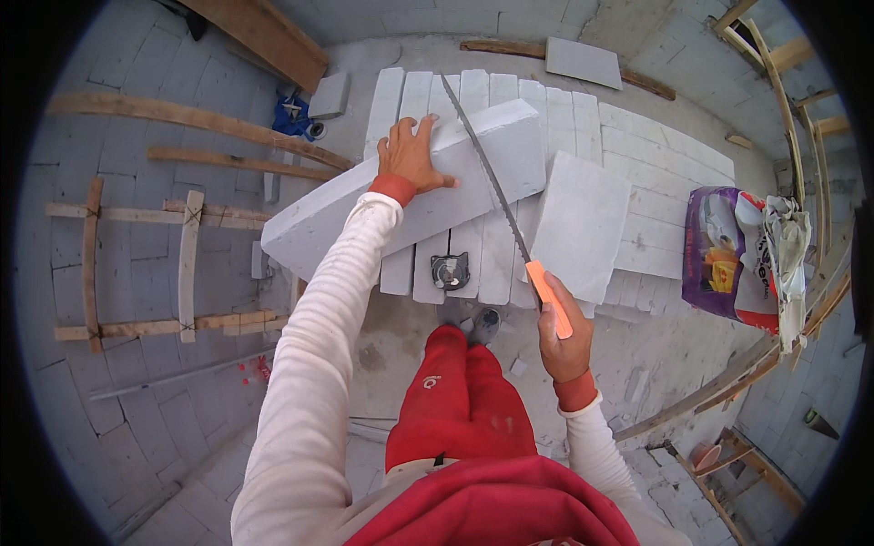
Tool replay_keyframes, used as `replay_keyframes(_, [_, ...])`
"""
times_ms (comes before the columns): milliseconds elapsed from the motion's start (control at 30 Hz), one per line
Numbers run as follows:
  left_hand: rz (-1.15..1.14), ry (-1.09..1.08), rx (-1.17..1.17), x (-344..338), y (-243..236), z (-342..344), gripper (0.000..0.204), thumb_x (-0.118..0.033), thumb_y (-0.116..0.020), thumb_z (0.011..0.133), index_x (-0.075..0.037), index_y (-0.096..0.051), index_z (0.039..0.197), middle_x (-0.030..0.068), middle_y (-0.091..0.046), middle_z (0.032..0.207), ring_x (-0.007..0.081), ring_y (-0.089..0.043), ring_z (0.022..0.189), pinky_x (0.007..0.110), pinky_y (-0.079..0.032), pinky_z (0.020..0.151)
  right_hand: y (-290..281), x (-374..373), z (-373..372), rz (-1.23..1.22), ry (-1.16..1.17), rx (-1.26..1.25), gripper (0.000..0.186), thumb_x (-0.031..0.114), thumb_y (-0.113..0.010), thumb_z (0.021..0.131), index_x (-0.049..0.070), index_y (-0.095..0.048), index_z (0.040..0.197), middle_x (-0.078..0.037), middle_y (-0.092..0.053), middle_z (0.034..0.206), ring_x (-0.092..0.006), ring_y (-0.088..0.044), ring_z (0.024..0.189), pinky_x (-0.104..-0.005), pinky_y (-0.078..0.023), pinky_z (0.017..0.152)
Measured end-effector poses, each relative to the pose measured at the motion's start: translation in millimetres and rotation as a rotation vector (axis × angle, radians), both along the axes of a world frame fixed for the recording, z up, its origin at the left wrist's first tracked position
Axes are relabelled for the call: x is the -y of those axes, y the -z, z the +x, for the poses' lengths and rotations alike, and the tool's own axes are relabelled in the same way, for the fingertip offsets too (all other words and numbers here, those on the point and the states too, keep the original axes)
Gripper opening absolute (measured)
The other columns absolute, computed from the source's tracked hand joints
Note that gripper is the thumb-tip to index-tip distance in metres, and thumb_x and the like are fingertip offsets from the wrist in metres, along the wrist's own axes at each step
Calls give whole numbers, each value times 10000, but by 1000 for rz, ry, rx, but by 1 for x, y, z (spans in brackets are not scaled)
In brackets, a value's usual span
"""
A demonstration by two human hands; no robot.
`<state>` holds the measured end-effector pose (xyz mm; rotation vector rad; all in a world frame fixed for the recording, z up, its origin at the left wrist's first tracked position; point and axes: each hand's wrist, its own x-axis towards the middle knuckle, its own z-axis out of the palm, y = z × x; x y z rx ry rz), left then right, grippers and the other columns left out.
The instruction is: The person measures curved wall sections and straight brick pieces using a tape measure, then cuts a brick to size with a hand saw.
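A long white lightweight concrete block (pixel 319 218) lies aslant across a stack of similar blocks. My left hand (pixel 412 156) presses on it with fingers spread, the fingertips at its far edge and the thumb on the near face. In my right hand (pixel 563 338) is the orange handle of a handsaw (pixel 496 187). Its long toothed blade crosses over the block to the right of my left hand; whether the teeth touch the block I cannot tell. A black tape measure (pixel 450 271) rests on the stack below the block. Another flat block (pixel 581 227) lies beside the blade on the right.
The block stack (pixel 674 159) extends to the right. A purple and white bag (pixel 715 255) stands at its right end. Wooden frames (pixel 187 264) lean along the left wall, and timber poles (pixel 728 378) stand at the right. A wooden plank (pixel 648 85) lies behind the stack.
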<state>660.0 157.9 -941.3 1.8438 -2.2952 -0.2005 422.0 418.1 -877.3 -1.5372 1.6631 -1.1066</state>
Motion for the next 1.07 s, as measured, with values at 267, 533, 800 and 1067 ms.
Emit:
replay_keyframes(267, [287, -72, 127, 6, 2, -29, 1163, -489, -983, 454, -70, -476, 1413, 177, -516, 1388, 362, -433, 1367, 543, -314, 1144, 19, -33, -2, 35, 1, 201, 447, 186, -427, 1072, -99, -516, 1404, -265, -603, 1369, -308, -621, 1243, -385, -472, 1051])
replay_keyframes(533, [273, -197, 126, -23, 35, -26, 1350, -535, -984, 422, -73, -355, 1524, 191, -400, 1522, 372, -307, 1469, 552, -181, 1217, 47, 54, -1, 64, -165, 62, 478, 275, -423, 1107, -52, -490, 1450, -159, -556, 1460, -260, -534, 1332, -352, -389, 1122])
replay_keyframes(800, [196, -208, 129, -21, 16, -35, 1298, -491, -991, 423, -103, -387, 1504, 175, -428, 1489, 359, -337, 1444, 553, -205, 1204, 51, -21, -27, -47, -202, 277, 518, 260, -375, 1117, -123, -406, 1463, -210, -528, 1473, -294, -517, 1350, -388, -377, 1155])
replay_keyframes(1067, [215, -228, 134, -56, -18, -9, 1082, -438, -980, 528, -179, -466, 1444, 95, -538, 1303, 308, -473, 1299, 530, -327, 1091, -22, 20, -4, -11, -72, -103, 404, 216, -529, 1020, -6, -586, 1352, -228, -722, 1055, -282, -723, 814, -327, -555, 745])
